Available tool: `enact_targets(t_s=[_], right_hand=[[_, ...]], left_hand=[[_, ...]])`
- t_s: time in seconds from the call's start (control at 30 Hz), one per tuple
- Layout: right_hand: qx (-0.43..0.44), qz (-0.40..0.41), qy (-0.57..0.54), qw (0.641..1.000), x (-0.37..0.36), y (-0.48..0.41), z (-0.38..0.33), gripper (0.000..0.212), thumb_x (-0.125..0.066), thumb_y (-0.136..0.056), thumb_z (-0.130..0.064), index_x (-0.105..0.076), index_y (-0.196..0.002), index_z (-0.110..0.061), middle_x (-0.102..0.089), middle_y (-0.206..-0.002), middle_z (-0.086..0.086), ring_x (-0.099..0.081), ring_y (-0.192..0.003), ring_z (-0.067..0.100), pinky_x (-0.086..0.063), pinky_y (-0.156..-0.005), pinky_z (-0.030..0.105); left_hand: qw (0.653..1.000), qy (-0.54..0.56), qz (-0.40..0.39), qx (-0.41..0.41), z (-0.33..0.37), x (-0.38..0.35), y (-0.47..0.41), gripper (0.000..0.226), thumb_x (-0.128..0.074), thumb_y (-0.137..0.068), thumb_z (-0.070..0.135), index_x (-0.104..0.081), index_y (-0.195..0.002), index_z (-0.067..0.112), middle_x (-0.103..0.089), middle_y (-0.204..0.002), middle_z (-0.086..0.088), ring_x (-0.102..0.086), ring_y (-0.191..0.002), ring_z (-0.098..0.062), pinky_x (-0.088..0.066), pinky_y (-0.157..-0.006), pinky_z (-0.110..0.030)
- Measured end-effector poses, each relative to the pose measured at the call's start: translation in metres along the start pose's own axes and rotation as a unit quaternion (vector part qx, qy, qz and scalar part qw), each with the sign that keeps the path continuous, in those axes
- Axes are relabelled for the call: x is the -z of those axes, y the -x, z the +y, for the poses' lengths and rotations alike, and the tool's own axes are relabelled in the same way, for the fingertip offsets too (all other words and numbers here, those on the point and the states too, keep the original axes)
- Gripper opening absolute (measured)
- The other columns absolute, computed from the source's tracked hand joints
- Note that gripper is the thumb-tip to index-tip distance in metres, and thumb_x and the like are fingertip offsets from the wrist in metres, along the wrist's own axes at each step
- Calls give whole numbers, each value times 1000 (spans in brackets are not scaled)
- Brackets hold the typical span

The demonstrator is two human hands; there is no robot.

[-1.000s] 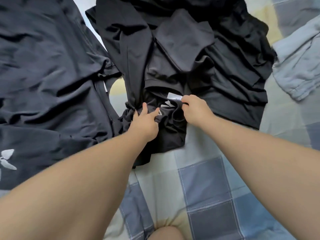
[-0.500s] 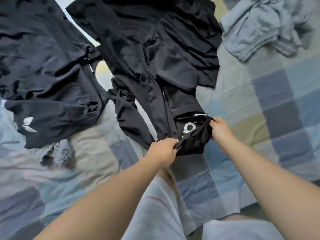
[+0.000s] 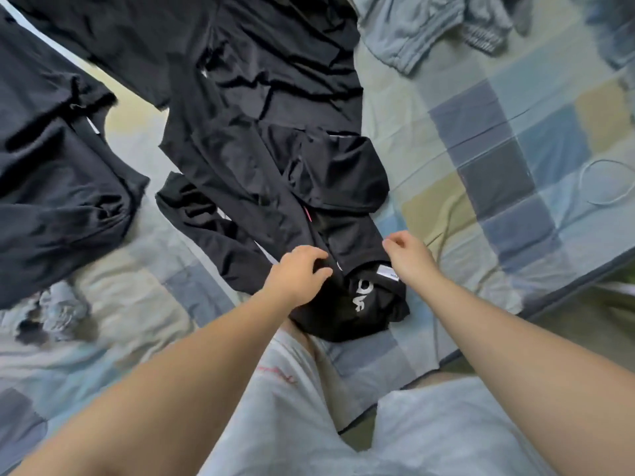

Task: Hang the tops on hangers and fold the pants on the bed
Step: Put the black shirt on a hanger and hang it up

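Note:
Black pants lie stretched down the middle of the checked bed sheet. Their waistband end, with a white logo and a white label, lies crumpled nearest me. My left hand rests on the black fabric just left of the waistband, fingers loosely bent. My right hand hovers just right of the waistband over the label, fingers loosely curled and holding nothing. A black top lies spread at the left.
A grey garment lies bunched at the top right. A small crumpled grey item sits at the left. A white cable loop lies on the sheet at the right. The bed edge runs diagonally at the right. My knees in light shorts are at the bottom.
Both hands gripped the waistband and pulled the pants toward me across the bed. Now the waistband lies on the sheet and both hands have let go and shifted slightly up.

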State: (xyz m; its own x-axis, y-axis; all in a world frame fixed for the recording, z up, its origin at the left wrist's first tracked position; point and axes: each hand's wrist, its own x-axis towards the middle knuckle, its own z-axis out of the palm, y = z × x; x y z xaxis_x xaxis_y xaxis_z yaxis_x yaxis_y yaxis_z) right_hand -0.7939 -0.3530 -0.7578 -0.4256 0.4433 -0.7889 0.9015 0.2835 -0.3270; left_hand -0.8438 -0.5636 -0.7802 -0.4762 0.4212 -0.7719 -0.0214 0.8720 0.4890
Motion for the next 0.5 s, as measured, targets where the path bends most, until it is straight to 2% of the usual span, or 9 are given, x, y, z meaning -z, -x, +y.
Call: enact_targets(t_s=[0.07,0.13,0.2,0.27,0.3,0.33,0.4,0.5], right_hand=[[66,-8,35,997,-12,-18,-35,36,-56,-99,-28,-55,-133,-19,-58,-132,3,-53,-122,23,-37,-92,27],[158,-17,106,982,-31,-40,-71,47,-57,-98,-29,-45,-143,-23,-49,-144,4,-45,-132,24,-38,-103,34],[239,-13,187,953,-52,-62,-108,56,-57,-97,-29,-37,-149,-27,-39,-153,0,-31,-142,25,-31,-113,44],[302,23,248,920,-75,-80,-145,61,-57,-97,-29,-31,-152,-29,-27,-160,-1,-17,-149,23,-20,-118,46],[329,49,278,901,-87,-88,-161,63,-57,-97,-30,-29,-154,-30,-22,-163,0,-11,-151,24,-15,-119,46],[350,69,304,883,-98,-95,-177,66,-57,-96,-30,-26,-155,-30,-17,-165,0,-7,-152,24,-11,-120,46],[364,73,344,862,-117,-110,-204,74,-57,-97,-30,-16,-158,-33,-8,-167,1,-2,-153,25,-8,-121,46],[341,-15,353,871,-141,-129,-232,83,-58,-97,-25,-4,-158,-42,0,-168,-3,-3,-153,25,-17,-119,51]], left_hand=[[994,-37,100,29,-14,36,-27,52,-60,-97,37,-43,-146,29,-28,-160,0,-32,-144,-28,-34,-113,-47],[978,-51,192,69,-31,77,-58,66,-63,-96,34,-29,-152,28,-11,-166,-4,-23,-147,-33,-32,-114,-51],[962,-34,246,114,-51,117,-88,83,-67,-93,37,-14,-157,30,1,-167,-5,-30,-143,-38,-37,-110,-53],[956,20,251,150,-75,148,-114,95,-69,-89,47,-6,-158,31,-4,-167,-6,-43,-135,-39,-41,-104,-49],[957,36,242,158,-86,158,-124,95,-70,-88,51,-9,-158,30,-14,-165,-8,-45,-134,-38,-40,-103,-48],[958,39,236,159,-96,164,-131,90,-70,-87,52,-17,-156,28,-23,-161,-8,-46,-132,-39,-41,-103,-46],[956,45,249,149,-110,169,-140,66,-71,-88,45,-39,-141,24,-33,-150,-5,-54,-119,-41,-42,-92,-42],[952,79,264,131,-128,167,-144,33,-70,-91,33,-51,-110,14,-33,-143,1,-58,-101,-35,-35,-80,-32]])
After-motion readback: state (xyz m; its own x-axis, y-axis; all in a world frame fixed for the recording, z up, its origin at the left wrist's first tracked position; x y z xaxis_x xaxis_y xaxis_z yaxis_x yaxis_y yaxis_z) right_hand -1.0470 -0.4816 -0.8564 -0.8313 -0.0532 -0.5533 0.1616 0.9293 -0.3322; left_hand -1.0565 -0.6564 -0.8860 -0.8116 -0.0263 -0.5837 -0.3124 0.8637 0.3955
